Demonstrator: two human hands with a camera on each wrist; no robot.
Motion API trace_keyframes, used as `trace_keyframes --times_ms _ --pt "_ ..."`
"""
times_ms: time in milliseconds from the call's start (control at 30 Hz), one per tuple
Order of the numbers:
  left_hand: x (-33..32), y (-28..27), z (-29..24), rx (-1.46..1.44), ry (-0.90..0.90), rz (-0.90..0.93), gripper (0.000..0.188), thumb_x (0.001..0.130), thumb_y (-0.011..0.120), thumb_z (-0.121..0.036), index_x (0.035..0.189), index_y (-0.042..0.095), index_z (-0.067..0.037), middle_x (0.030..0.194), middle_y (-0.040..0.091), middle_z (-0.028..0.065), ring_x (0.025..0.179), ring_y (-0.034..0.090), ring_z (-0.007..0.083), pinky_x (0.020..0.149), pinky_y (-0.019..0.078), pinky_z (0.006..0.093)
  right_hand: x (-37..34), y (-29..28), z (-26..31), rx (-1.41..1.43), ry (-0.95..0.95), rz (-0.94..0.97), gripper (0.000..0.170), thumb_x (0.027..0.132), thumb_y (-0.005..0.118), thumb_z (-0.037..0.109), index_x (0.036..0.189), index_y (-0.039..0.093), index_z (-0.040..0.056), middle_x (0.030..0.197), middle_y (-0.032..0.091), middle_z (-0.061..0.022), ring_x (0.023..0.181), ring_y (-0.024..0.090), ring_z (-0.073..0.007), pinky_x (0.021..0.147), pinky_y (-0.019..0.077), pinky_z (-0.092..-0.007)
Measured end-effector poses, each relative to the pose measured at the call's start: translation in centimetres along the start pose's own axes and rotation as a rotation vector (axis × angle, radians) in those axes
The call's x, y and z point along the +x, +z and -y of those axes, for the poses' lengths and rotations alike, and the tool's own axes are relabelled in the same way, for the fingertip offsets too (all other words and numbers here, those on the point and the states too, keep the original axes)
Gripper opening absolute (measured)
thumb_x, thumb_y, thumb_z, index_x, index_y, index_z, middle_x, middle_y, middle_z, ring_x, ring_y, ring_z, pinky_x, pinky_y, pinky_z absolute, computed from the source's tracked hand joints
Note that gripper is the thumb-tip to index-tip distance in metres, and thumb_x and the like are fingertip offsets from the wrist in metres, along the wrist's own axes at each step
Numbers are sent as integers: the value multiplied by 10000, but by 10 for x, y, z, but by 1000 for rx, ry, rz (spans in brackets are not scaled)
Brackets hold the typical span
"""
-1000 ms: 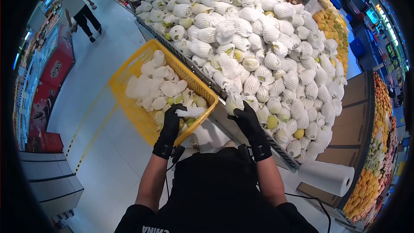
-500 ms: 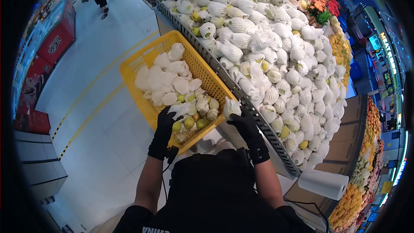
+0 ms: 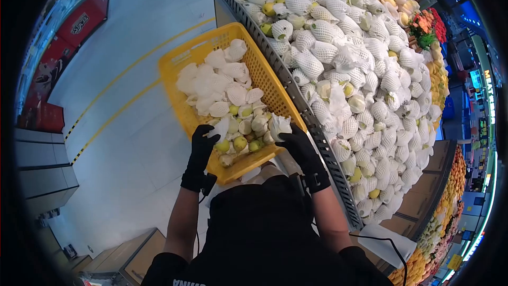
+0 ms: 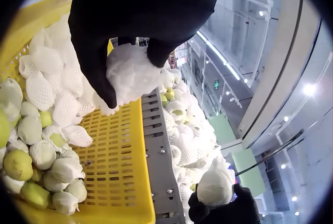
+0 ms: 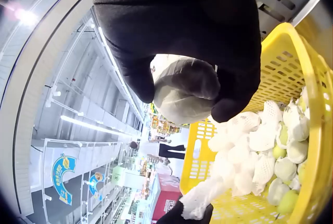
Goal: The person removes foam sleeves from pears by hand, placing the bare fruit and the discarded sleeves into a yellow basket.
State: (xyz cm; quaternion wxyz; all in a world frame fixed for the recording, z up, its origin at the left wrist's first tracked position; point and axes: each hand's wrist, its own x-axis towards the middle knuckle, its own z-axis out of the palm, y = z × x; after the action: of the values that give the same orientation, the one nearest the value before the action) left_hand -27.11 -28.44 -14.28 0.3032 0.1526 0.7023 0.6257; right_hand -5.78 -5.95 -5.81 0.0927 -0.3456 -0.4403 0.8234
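My black-gloved left hand (image 3: pixel 200 151) is over the near side of the yellow crate (image 3: pixel 272 82) and grips a crumpled white foam net (image 4: pixel 132 73) between thumb and fingers. My right hand (image 3: pixel 300 151), gloved too, holds a round fruit wrapped in thin white paper (image 5: pixel 184 96) at the crate's right rim. In the left wrist view that wrapped fruit stands up from the fingers. Inside the crate lie loose white foam nets (image 3: pixel 209 82) at the far end and yellow-green fruit (image 3: pixel 240 143), some bare and some paper-wrapped, at the near end.
A display stand heaped with foam-netted fruit (image 3: pixel 365 90) runs along the crate's right side, edged by a grey slotted rail (image 3: pixel 296 92). A white roll (image 3: pixel 386 243) is at its near end. A red freezer (image 3: pixel 79 24) stands across the aisle at the left.
My right hand has brought the wrapped fruit from the display edge to the crate's rim. My left hand keeps the foam net over the crate. The head view has shifted; the walking person is nearly out of it.
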Motion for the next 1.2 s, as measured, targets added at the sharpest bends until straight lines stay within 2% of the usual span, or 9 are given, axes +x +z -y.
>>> trace_keyframes --times_ms 67,200,333,500,700,933,1033,1133,1200 --pt "3 0 17 134 192 -83 373 664 744 4 1009 616 -47 968 610 51 901 592 182 827 481 304 13 1 3 -22 34 10 482 825 607 75 1275 462 -13 1137 592 -101 1009 599 -189 814 523 -318" --pt "2 -1 8 221 16 7 394 642 727 18 1015 609 -32 963 622 59 910 587 181 849 465 313 32 -5 2 -26 41 60 469 821 604 56 1260 460 -25 1143 576 -114 1003 601 -199 817 535 -346" --pt "5 3 14 236 10 11 298 685 690 3 973 617 -19 922 634 59 875 592 181 823 470 313 49 -18 -4 -5 126 54 446 828 614 62 1240 463 -14 1139 570 -115 1008 599 -202 820 543 -371" --pt "11 8 21 195 -24 40 278 724 664 -13 997 612 -20 905 621 59 860 589 172 782 483 295 55 -23 -2 35 144 50 542 813 641 88 1287 409 -34 1137 564 -120 986 611 -199 766 554 -324" --pt "14 17 -8 -222 -384 -40 292 843 616 -116 1121 545 -63 1031 544 73 922 573 182 685 563 305 58 -36 -2 1 159 95 536 810 633 80 1286 412 -32 1148 559 -129 979 610 -208 779 554 -339" --pt "36 0 9 -180 -173 76 285 870 617 -131 1137 544 -62 1046 526 87 909 589 186 707 575 332 62 -47 -4 35 217 89 587 806 637 74 1312 369 -54 1123 559 -132 963 616 -213 776 558 -344" --pt "39 -4 7 74 -157 81 376 853 635 -78 1200 496 -41 1087 553 126 938 609 219 763 575 362 67 -54 -14 77 206 67 562 809 633 69 1299 382 -42 1125 556 -124 968 614 -210 768 561 -353" --pt "40 -1 0 -254 -201 -57 457 808 659 -13 1224 470 -28 1033 521 118 898 600 200 722 579 348 68 -51 -3 23 213 51 562 815 625 62 1303 369 -44 1140 549 -120 966 611 -204 761 564 -363" --pt "44 -3 3 -254 -216 -137 482 813 657 -26 1243 442 -20 1037 516 128 891 602 202 729 581 356 69 -51 1 44 221 66 560 817 624 64 1302 366 -41 1141 547 -117 963 610 -200 757 564 -363"
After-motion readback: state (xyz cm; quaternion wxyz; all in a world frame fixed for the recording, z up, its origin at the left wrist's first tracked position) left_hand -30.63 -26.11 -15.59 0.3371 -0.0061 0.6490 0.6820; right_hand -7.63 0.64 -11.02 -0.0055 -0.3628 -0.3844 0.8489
